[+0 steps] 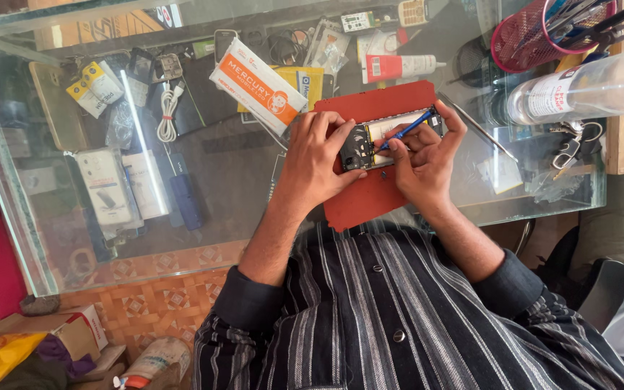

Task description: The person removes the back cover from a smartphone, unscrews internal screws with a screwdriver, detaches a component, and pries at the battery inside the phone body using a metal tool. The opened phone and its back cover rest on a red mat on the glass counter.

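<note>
An opened phone (pixel 391 133) with its back cover off lies on a red mat (pixel 370 195) on the glass counter. My left hand (pixel 319 155) grips the phone's left end, fingers curled over its edge. My right hand (pixel 424 155) steadies the phone's right side and holds a thin blue tool (pixel 406 130), its tip touching the phone's inside near the middle. Both sleeves are dark with pale stripes.
A white and orange box (pixel 258 83), a white tube (pixel 399 66), a red mesh pen holder (pixel 536 36), a clear bottle (pixel 586 90), keys (pixel 575 141) and metal tweezers (pixel 474 126) lie around the mat. Phone parts and cables fill the shelf under the glass counter (pixel 240 152).
</note>
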